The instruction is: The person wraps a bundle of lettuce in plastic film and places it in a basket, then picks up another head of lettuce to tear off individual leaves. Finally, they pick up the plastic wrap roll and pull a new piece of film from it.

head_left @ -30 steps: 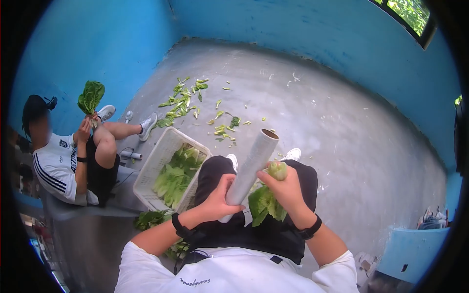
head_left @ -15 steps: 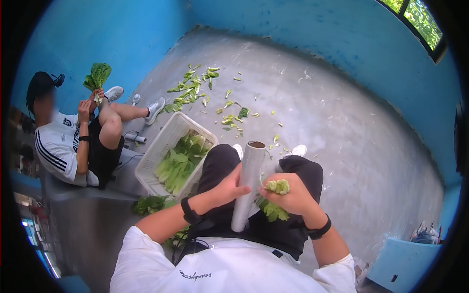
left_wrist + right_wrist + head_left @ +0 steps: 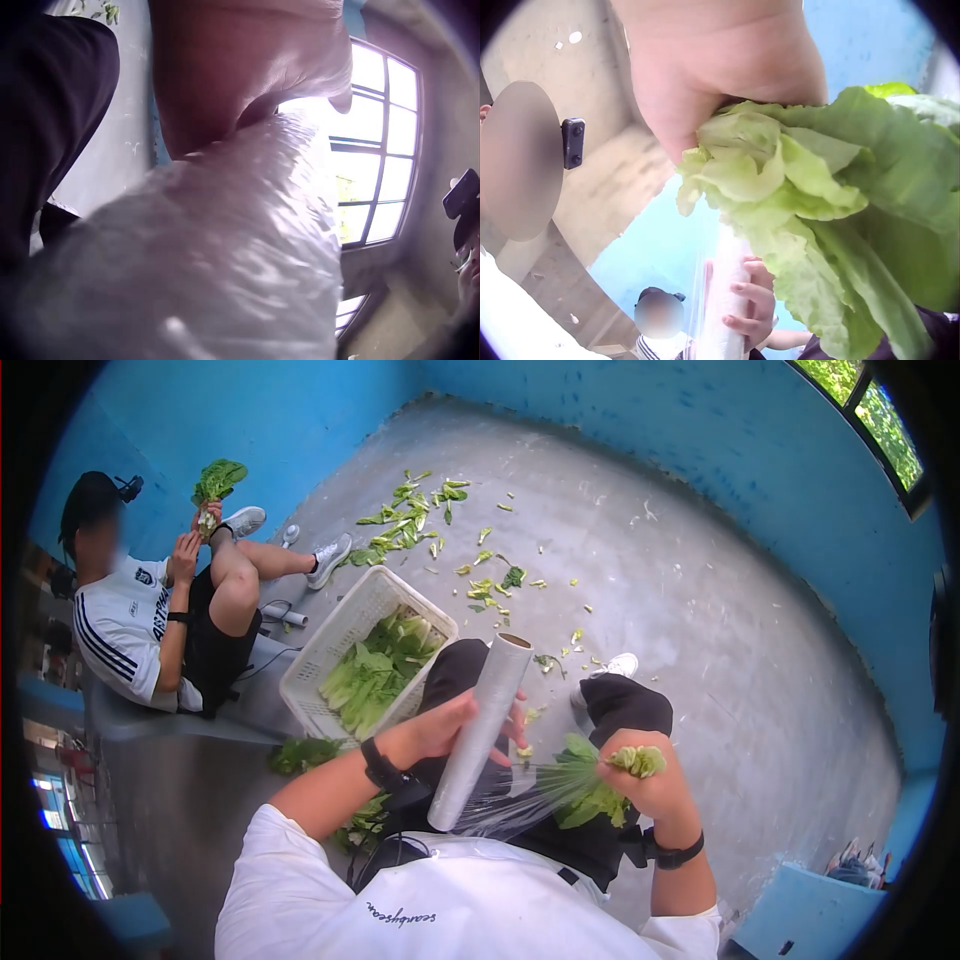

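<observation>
My left hand [image 3: 440,732] holds a roll of cling film [image 3: 482,736] by its middle, tilted above my lap, the cardboard core showing at its upper end. Fingers curl round the roll [image 3: 724,319] in the right wrist view. My right hand [image 3: 655,788] grips a bunch of leafy greens [image 3: 590,808] near the stem end, which pokes out by the thumb. A fan of stretched film [image 3: 515,797] runs from the roll to the bunch. Broad pale-green leaves [image 3: 817,187] hang below the right hand in its wrist view. The wrapped roll [image 3: 202,255] fills the left wrist view.
A white plastic crate [image 3: 312,650] with greens stands left of my legs, more greens [image 3: 303,754] beside it. Leaf scraps [image 3: 400,525] litter the concrete floor. At the left, another person [image 3: 130,625] sits holding a bunch of greens [image 3: 218,480].
My right hand has moved right with the greens, away from the roll, and film now stretches between them. The roll changed tilt, and its upper end leans right again. The head view has shifted.
</observation>
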`<state>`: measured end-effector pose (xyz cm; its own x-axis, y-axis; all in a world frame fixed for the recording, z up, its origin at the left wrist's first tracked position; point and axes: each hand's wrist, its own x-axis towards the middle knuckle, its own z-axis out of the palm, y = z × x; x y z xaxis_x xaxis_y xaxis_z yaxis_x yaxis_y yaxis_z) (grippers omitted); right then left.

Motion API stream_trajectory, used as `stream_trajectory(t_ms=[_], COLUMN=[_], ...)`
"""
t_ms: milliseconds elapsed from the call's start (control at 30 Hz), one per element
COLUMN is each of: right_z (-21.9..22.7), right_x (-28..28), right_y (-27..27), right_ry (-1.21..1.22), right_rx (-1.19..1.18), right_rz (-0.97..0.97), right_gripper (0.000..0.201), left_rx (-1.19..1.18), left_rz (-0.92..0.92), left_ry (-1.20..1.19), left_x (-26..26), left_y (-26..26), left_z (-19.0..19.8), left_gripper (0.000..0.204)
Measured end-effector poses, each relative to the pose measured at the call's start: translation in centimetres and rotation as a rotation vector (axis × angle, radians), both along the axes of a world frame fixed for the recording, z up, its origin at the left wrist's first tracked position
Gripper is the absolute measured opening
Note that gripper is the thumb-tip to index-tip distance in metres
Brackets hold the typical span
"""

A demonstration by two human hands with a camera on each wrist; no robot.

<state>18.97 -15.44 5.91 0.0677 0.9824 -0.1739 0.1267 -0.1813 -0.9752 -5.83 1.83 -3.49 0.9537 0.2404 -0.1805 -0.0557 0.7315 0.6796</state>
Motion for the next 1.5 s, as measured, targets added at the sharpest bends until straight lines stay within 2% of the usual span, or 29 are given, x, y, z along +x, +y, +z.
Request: stream_trajectory(t_ms=[33, 133, 267, 333, 367, 467, 667, 700, 800, 900, 1000, 1100, 1133, 1167, 1300, 1400, 1433, 1500], right_z=[-0.1, 0.4, -0.2, -1.0, -2.1, -2.8, -1.5, -1.2, -0.3, 0.9, 3.1, 4.5, 4.7, 4.8, 1.3, -0.6, -1.3, -2.3], right_x=[-0.1, 0.2, 1.2, 1.9, 2.5, 2.7, 2.3, 2.6, 4.6, 4.6, 2.4, -0.3, -0.9, -1.2, -2.2, -3.4, -3.5, -3.6], right_y=[-0.2, -0.6, -1.6, -1.8, -2.0, -2.4, -1.5, -1.4, -1.4, -0.9, 0.8, 2.3, 2.7, 3.1, 5.9, 6.9, 7.0, 6.6], right_ry=[0.017, -0.002, -0.025, -0.067, -0.12, -0.136, -0.177, -0.175, -0.127, -0.173, -0.313, -0.401, -0.418, -0.38, -0.102, 0.08, 0.147, 0.131], right_rx=[0.029, 0.063, -0.041, -0.152, -0.128, -0.21, -0.292, -0.311, -0.278, -0.225, -0.145, 0.022, 0.09, 0.057, 0.23, 0.089, 0.007, -0.044], right_rz=[0.015, 0.035, -0.081, -0.168, -0.179, -0.189, -0.194, -0.212, -0.27, -0.237, -0.123, -0.012, 0.018, 0.055, 0.112, 0.128, 0.182, 0.15], right_gripper=[0.011, 0.011, 0.009, 0.008, 0.008, 0.009, 0.009, 0.009, 0.014, 0.018, 0.022, 0.025, 0.026, 0.026, 0.023, 0.021, 0.02, 0.02], left_rx=[0.096, 0.266, 0.153, 0.07, 0.082, 0.037, 0.196, 0.192, 0.275, 0.282, 0.259, 0.303, 0.306, 0.309, 0.336, 0.386, 0.376, 0.355], left_rz=[-0.006, 0.073, 0.096, 0.096, 0.114, 0.133, 0.161, 0.163, 0.148, 0.151, 0.084, 0.073, 0.047, 0.02, -0.1, -0.165, -0.15, -0.116], left_ry=[0.029, 0.062, 0.132, 0.119, 0.11, 0.153, 0.207, 0.219, 0.259, 0.199, 0.158, 0.207, 0.203, 0.199, 0.17, 0.073, 0.079, 0.089], left_x=[0.1, -0.3, -1.2, -1.6, -1.8, -2.5, -3.1, -3.2, -3.3, -3.7, -3.8, -3.6, -3.5, -3.6, -3.6, -3.5, -3.5, -3.7], left_y=[-0.1, -0.2, 0.2, 0.4, 0.5, 0.5, -0.2, -0.1, -0.1, -0.3, -0.3, -0.7, -0.8, -0.8, -0.7, -0.4, -0.4, -0.4], left_z=[-0.5, -2.0, -1.8, 0.3, 0.5, 0.5, 1.1, 1.6, 2.7, 3.6, 4.4, 5.0, 5.1, 5.2, 6.1, 6.4, 6.4, 6.2], left_gripper=[0.087, 0.073, 0.063, 0.061, 0.058, 0.067, 0.069, 0.061, 0.064, 0.068, 0.053, 0.078, 0.079, 0.079, 0.082, 0.058, 0.059, 0.06])
